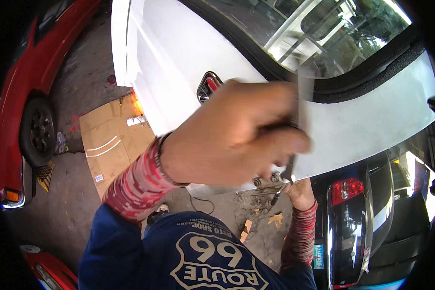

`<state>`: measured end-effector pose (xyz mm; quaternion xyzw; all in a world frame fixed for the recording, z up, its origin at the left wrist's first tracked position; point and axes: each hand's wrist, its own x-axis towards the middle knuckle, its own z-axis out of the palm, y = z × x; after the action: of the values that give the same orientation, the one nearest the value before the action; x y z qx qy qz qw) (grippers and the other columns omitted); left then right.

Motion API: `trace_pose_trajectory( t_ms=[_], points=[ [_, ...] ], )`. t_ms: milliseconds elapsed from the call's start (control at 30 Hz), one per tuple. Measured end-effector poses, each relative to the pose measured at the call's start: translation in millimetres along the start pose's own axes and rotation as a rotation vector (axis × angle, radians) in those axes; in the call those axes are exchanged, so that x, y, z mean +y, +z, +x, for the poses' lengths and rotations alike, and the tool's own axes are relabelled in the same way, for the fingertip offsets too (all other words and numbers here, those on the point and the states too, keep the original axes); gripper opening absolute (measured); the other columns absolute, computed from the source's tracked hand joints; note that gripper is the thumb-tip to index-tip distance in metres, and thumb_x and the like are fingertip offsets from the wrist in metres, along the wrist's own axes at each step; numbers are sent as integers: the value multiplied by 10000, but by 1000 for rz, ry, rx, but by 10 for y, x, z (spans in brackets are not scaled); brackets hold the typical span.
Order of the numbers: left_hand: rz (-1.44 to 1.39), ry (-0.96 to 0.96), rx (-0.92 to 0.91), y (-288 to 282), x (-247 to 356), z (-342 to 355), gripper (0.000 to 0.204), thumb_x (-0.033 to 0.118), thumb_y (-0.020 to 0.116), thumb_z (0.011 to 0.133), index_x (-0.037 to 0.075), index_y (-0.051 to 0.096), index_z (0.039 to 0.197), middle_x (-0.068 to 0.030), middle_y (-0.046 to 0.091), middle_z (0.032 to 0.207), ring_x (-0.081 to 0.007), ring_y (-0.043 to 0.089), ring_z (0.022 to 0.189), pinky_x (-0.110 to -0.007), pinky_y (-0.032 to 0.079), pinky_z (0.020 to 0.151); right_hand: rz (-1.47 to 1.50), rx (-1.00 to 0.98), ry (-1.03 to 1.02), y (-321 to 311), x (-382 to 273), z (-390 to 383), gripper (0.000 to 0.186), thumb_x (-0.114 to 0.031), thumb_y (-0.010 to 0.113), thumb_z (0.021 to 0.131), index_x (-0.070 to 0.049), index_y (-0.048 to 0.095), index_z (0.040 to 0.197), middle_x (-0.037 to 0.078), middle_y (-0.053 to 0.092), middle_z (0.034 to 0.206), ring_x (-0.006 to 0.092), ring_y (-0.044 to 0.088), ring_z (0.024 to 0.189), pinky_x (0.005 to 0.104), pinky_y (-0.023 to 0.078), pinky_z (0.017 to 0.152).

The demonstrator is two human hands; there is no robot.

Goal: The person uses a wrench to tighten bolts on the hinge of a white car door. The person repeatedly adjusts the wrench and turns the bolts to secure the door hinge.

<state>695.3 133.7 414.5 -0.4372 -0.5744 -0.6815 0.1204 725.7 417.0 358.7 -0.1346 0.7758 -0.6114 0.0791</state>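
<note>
My left hand (232,135), blurred by motion, is closed round a long metal tool (291,169), seemingly a wrench, its upper part smeared. The tool's lower end is beside bolts (265,180) at the lower edge of a white vehicle panel (353,125). My right hand (299,193) is below and behind, fingers curled at the panel's edge near a short dark rod (277,195); what it grips is mostly hidden. A red-and-chrome fitting (207,87) sits in the panel behind my left hand, under a black-edged window (343,43).
A red car (29,72) stands at left, another red vehicle (48,270) at lower left. A dark car (345,227) with a red tail lamp (345,191) is close at right. Flattened cardboard (106,162) lies on the stained floor (67,183), with a cable (208,210) and scraps.
</note>
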Motion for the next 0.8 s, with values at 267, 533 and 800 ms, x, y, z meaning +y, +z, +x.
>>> trace_pose_trajectory(
  t_ms=[267,533,800],
  points=[
    [-629,-484,546,377,-530,-761,239,274,556,1006,50,583,1086,-97,695,764,-181,699,583,-238,533,445,-16,0,29,35,98,-2,923,-422,834,718,57,393,1372,132,584,1275,227,578,1152,365,467,981],
    [-1030,-565,660,624,-688,-941,269,299,575,993,61,591,1117,-114,721,827,-204,726,660,-239,559,492,51,118,-56,145,204,-64,936,-445,847,716,50,399,1371,131,583,1269,238,583,1149,365,469,975],
    [-1001,-502,681,700,-654,-911,245,266,574,993,72,566,1142,-124,716,831,-219,719,627,-262,574,477,47,189,-105,181,336,-106,920,-466,825,751,51,394,1378,143,556,1299,251,549,1193,386,431,1017]
  ],
)
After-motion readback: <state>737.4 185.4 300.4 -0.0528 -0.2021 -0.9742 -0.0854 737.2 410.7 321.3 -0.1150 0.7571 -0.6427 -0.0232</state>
